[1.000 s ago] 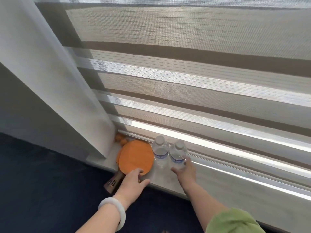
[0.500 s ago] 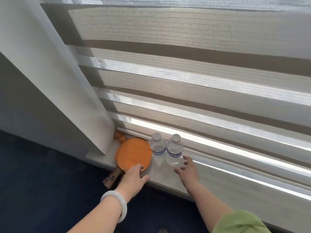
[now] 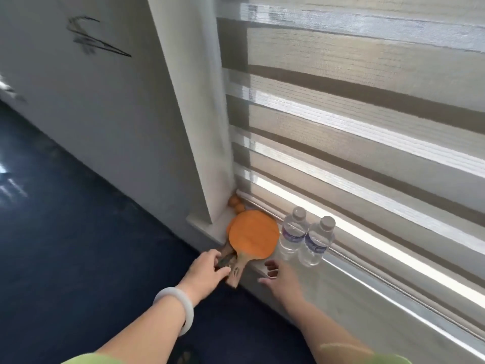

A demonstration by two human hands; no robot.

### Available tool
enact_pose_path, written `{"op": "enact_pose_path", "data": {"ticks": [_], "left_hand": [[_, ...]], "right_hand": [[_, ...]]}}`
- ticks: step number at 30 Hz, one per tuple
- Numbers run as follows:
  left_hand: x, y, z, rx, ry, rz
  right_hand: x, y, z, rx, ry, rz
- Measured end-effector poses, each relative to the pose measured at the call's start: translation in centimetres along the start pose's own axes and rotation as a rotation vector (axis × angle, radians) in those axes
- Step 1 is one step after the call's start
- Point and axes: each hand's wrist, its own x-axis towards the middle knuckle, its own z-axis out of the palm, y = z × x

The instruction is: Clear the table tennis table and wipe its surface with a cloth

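Two orange table tennis paddles point(image 3: 253, 233) lie stacked on the white window sill point(image 3: 338, 281), their handles sticking out over its front edge. My left hand point(image 3: 207, 269), with a white bangle on the wrist, holds the lower, darker handle point(image 3: 227, 259) between fingers and thumb. Two small water bottles point(image 3: 292, 236) point(image 3: 316, 241) stand upright side by side just right of the paddles. My right hand point(image 3: 280, 279) hovers at the sill's edge below the bottles, fingers spread and holding nothing. Orange balls point(image 3: 235, 203) sit in the sill's corner behind the paddles.
A striped roller blind point(image 3: 367, 127) hangs right behind the sill. A white wall pillar point(image 3: 189, 114) bounds the sill on the left. Dark blue floor point(image 3: 78, 245) lies below. The table tennis table and a cloth are out of view.
My left hand has slid from the paddle's blade down to the handles. My right hand has drawn back from the bottles, which stay standing. The view has swung to the left.
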Motion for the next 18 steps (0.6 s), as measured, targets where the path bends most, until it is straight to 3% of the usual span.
{"op": "enact_pose_path", "data": {"ticks": [18], "left_hand": [[-13.6, -20.2, -20.0, -0.235, 0.447, -0.365]], "right_hand": [[-4.1, -26.2, 21.3, -0.312, -0.388, -0.483]]}}
